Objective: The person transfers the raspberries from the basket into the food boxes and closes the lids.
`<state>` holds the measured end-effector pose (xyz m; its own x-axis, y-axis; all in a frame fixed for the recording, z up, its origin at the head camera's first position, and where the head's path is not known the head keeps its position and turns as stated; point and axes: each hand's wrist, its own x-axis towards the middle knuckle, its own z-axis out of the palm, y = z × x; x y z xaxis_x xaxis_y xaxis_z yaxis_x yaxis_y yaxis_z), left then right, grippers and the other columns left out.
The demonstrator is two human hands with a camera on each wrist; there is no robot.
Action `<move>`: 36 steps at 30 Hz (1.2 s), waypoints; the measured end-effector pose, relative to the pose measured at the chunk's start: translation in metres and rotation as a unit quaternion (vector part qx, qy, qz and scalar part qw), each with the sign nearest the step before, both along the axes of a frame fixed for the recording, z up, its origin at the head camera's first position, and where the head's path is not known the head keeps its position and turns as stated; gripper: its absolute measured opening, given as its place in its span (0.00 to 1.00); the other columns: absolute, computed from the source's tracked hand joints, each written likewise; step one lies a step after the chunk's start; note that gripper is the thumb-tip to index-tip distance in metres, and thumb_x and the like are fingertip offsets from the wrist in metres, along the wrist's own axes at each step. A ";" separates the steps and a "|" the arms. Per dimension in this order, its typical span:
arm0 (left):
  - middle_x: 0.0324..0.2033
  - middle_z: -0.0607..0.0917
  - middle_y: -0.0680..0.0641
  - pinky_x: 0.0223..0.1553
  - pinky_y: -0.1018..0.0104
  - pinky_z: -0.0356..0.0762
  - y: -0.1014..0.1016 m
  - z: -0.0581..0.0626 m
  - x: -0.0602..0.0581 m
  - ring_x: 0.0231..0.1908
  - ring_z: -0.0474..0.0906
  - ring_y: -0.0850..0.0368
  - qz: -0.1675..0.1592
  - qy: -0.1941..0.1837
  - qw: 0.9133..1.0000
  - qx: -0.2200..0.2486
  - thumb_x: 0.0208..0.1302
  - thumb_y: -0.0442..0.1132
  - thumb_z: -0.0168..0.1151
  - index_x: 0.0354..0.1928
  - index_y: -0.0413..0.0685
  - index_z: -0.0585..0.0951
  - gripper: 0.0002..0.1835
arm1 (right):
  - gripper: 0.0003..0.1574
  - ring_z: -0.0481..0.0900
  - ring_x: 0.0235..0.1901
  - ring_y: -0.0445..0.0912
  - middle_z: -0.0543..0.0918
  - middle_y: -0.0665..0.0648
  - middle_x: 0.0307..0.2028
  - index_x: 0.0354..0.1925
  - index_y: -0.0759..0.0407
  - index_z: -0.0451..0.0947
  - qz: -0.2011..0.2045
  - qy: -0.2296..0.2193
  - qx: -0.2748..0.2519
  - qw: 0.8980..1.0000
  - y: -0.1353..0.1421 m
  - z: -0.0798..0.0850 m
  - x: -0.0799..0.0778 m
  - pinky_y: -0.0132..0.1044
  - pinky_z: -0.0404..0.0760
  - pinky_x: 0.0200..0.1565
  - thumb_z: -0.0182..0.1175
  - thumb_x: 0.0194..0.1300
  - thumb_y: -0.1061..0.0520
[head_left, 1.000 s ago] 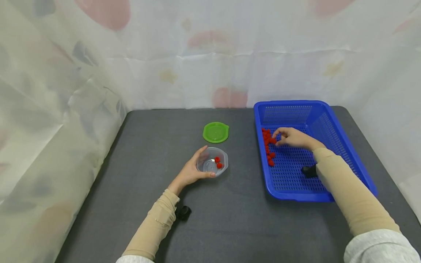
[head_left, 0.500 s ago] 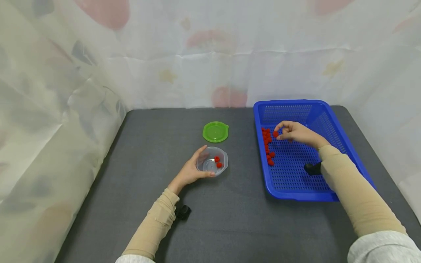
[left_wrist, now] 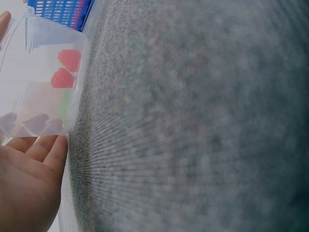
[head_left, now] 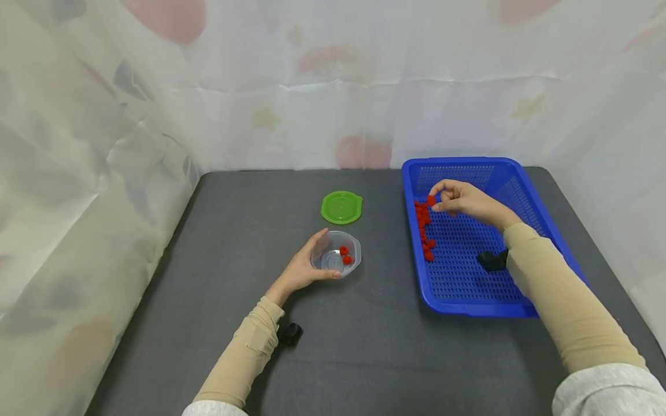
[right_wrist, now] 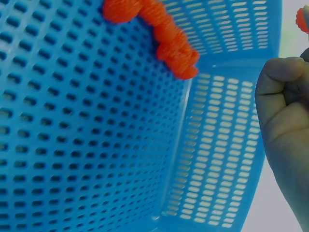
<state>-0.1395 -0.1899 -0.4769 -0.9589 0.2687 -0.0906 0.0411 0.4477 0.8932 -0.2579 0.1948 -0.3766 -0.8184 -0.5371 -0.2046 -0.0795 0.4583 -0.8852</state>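
My left hand [head_left: 298, 273] grips a clear plastic container [head_left: 330, 262] at the table's middle, thumb on the near side and fingers on the far side. Two raspberries [left_wrist: 62, 78] lie inside it. Over the left part of a blue perforated basket [head_left: 463, 296], my right hand [head_left: 465, 202] pinches one raspberry [head_left: 431, 200] between thumb and index finger. In the right wrist view this raspberry [right_wrist: 301, 20] shows only partly at the edge, raised above the basket floor. More raspberries [head_left: 422, 219] lie in a row along the basket's left wall.
A green lid [head_left: 341, 208] lies flat on the dark grey table [head_left: 234, 231], just behind the container. The basket stands at the table's right side. Patterned white cloth [head_left: 291, 115] hangs behind and at both sides. A black wrist camera [head_left: 291, 335] sits below the left wrist.
My right hand has lifted a raspberry from the row, first back and to the right, then slightly left, further from the basket floor. The left hand and container stay put.
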 end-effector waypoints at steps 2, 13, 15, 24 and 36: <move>0.67 0.65 0.49 0.66 0.46 0.57 0.000 0.001 0.000 0.68 0.59 0.53 0.000 -0.001 1.000 -0.002 0.40 0.50 0.77 0.72 0.62 0.52 0.57 | 0.21 0.64 0.20 0.47 0.62 0.49 0.18 0.51 0.60 0.67 0.003 -0.001 -0.003 1.000 -0.004 0.003 0.000 0.39 0.72 0.35 0.59 0.64 0.54; 0.67 0.65 0.48 0.66 0.46 0.56 0.000 0.000 -0.002 0.68 0.60 0.51 -0.008 0.010 1.000 0.004 0.40 0.50 0.77 0.72 0.59 0.52 0.57 | 0.20 0.64 0.20 0.44 0.63 0.49 0.19 0.51 0.58 0.67 0.038 0.008 -0.024 0.999 -0.034 0.015 -0.007 0.40 0.70 0.32 0.60 0.63 0.53; 0.67 0.66 0.48 0.67 0.47 0.57 0.001 0.000 -0.002 0.68 0.61 0.52 -0.007 0.008 1.000 0.004 0.40 0.49 0.77 0.72 0.59 0.52 0.57 | 0.20 0.64 0.21 0.44 0.62 0.49 0.18 0.50 0.56 0.68 0.044 0.009 -0.023 0.999 -0.041 0.018 -0.008 0.40 0.70 0.32 0.61 0.62 0.52; 0.65 0.68 0.46 0.66 0.47 0.58 0.000 0.001 -0.002 0.67 0.63 0.51 -0.010 0.011 1.000 0.004 0.40 0.47 0.78 0.71 0.59 0.53 0.57 | 0.17 0.62 0.20 0.46 0.61 0.49 0.17 0.50 0.57 0.68 0.075 0.002 -0.058 0.995 -0.071 0.025 -0.012 0.39 0.69 0.32 0.59 0.64 0.57; 0.65 0.68 0.49 0.66 0.48 0.59 -0.001 0.000 -0.004 0.66 0.64 0.53 -0.013 -0.002 1.000 -0.005 0.39 0.52 0.77 0.71 0.65 0.53 0.57 | 0.15 0.62 0.20 0.43 0.62 0.48 0.17 0.49 0.59 0.68 0.100 -0.017 -0.093 0.990 -0.110 0.039 -0.008 0.35 0.68 0.33 0.56 0.64 0.64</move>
